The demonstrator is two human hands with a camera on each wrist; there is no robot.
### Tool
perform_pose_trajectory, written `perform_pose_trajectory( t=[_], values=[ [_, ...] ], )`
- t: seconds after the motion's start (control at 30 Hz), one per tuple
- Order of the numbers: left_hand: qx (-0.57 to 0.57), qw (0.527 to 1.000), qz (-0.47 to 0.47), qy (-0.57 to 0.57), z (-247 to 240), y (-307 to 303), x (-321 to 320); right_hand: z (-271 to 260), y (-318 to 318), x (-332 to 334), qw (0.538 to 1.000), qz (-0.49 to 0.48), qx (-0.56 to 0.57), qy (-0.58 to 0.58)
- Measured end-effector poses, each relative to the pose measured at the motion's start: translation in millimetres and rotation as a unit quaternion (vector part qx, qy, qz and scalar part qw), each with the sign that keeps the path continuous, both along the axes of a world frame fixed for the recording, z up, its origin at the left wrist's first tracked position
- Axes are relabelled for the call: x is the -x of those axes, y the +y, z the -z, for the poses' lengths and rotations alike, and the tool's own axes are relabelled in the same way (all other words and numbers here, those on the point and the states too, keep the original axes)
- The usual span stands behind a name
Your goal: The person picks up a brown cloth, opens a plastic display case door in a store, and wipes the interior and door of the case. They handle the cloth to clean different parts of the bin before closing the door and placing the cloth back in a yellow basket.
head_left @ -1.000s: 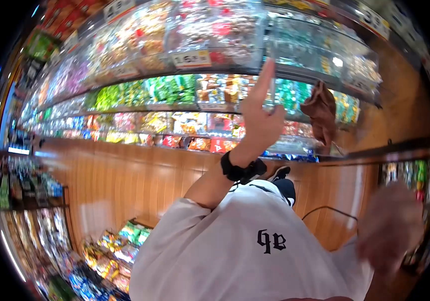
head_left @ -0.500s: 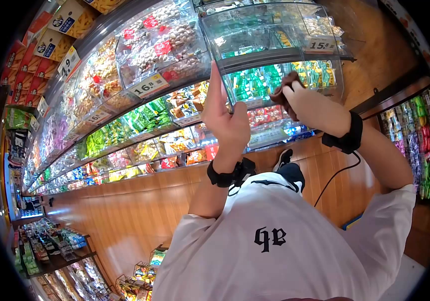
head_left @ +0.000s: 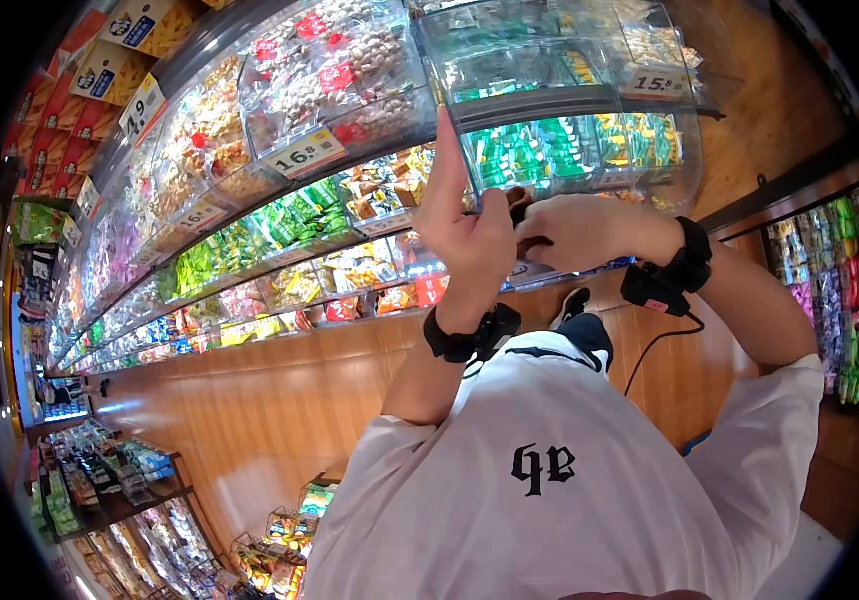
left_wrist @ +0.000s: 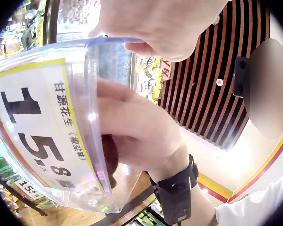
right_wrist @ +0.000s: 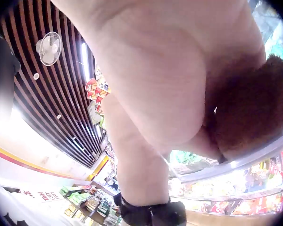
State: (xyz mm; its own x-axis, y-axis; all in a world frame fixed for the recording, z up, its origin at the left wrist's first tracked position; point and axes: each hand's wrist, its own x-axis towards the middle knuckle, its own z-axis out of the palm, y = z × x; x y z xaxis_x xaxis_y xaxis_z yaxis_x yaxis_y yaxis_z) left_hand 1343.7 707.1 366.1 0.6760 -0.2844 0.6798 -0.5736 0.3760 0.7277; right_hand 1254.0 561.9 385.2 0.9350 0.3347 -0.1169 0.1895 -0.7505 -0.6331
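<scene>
Brown cloth (right_wrist: 257,106) bunches inside the curled right hand (head_left: 594,232)

The plastic bin (left_wrist: 90,123) is glossy, the cloth (right_wrist: 254,110) fuzzy.

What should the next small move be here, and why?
I'd probably have the right hand draw the brown cloth gently along the clear plastic panel. The right hand grips the cloth close beside the panel, and the left hand holds the panel's edge between thumb and fingers, so it looks steady enough for a light wipe.
</scene>
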Motion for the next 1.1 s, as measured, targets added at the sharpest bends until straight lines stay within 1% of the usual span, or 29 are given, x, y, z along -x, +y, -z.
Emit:
perform_pose_trajectory(
  t=[0.03,0.1,0.2,0.23,0.33,0.37,0.43,0.47,0.5,0.57,0.6,0.63,0.67,0.7,0.73,0.77,0.8,0.83,0.87,0.9,0.93,1.0,1.07,1.1],
  values=[
    [-0.001,1.0,-0.005,0.001,0,0,1,-10,-2,3,0.996,0.028,0.074,0.048],
    [-0.003,1.0,-0.017,0.004,2,0,3,-30,-5,13,0.961,0.082,0.22,0.143],
    [-0.027,0.997,-0.071,-0.03,3,0,0,-22,-23,32,0.953,0.144,0.248,0.103],
    [-0.028,0.996,-0.073,-0.033,3,0,-1,-36,-22,31,0.932,0.188,0.244,0.191],
    [-0.026,0.996,-0.075,-0.034,4,-1,-2,-28,-34,40,0.953,0.198,0.188,0.129],
    [-0.021,0.997,-0.074,-0.03,5,-2,-2,-30,-37,41,0.956,0.211,0.124,0.163],
    [-0.027,0.997,-0.073,-0.021,4,-1,-1,-47,-40,41,0.946,0.232,-0.004,0.228],
    [-0.039,0.996,-0.075,-0.016,0,1,1,-50,-40,41,0.933,0.24,-0.069,0.26],
    [-0.043,0.996,-0.073,-0.013,-1,3,1,-50,-37,43,0.911,0.279,-0.127,0.275],
    [-0.043,0.997,-0.071,-0.008,-2,3,2,-38,-37,52,0.961,0.223,-0.085,0.142],
    [-0.039,0.996,-0.074,-0.01,-2,2,1,-33,-38,55,0.978,0.186,-0.066,0.071],
    [-0.031,0.996,-0.08,-0.029,-1,0,-1,-29,-39,56,0.988,0.154,0.013,0.002],
    [-0.027,0.994,-0.091,-0.049,2,-1,-3,-25,-43,57,0.992,0.087,0.057,-0.065],
    [-0.032,0.994,-0.084,-0.056,0,1,-3,-19,-47,56,0.994,0.034,0.058,-0.086],
    [-0.017,0.992,-0.104,-0.071,6,-4,-4,-24,-40,55,0.997,0.032,0.033,-0.057],
    [-0.02,0.991,-0.108,-0.073,7,-1,-2,-31,-29,54,0.998,0.069,-0.011,0.001],
    [-0.048,0.992,-0.103,-0.055,3,1,0,-19,-26,59,0.993,0.102,-0.044,-0.023],
    [-0.008,0.994,-0.099,-0.052,9,-4,0,-40,-10,56,0.988,0.143,-0.028,0.054],
    [-0.011,0.993,-0.105,-0.058,11,-2,-1,-17,-13,62,0.99,0.135,-0.019,-0.044],
    [-0.015,0.991,-0.117,-0.058,14,-4,-1,-28,-1,62,0.989,0.147,0.004,-0.006],
    [-0.014,0.991,-0.12,-0.052,13,-3,0,-17,-1,66,0.987,0.142,0.033,-0.063],
    [-0.006,0.993,-0.112,-0.04,6,-1,4,-22,3,63,0.987,0.156,0.003,-0.031],
    [0.0,0.993,-0.116,-0.037,4,-2,5,-16,2,60,0.975,0.217,-0.051,-0.019],
    [0.003,0.993,-0.114,-0.035,4,-3,3,-17,4,56,0.973,0.221,-0.068,0.005]
  ],
)
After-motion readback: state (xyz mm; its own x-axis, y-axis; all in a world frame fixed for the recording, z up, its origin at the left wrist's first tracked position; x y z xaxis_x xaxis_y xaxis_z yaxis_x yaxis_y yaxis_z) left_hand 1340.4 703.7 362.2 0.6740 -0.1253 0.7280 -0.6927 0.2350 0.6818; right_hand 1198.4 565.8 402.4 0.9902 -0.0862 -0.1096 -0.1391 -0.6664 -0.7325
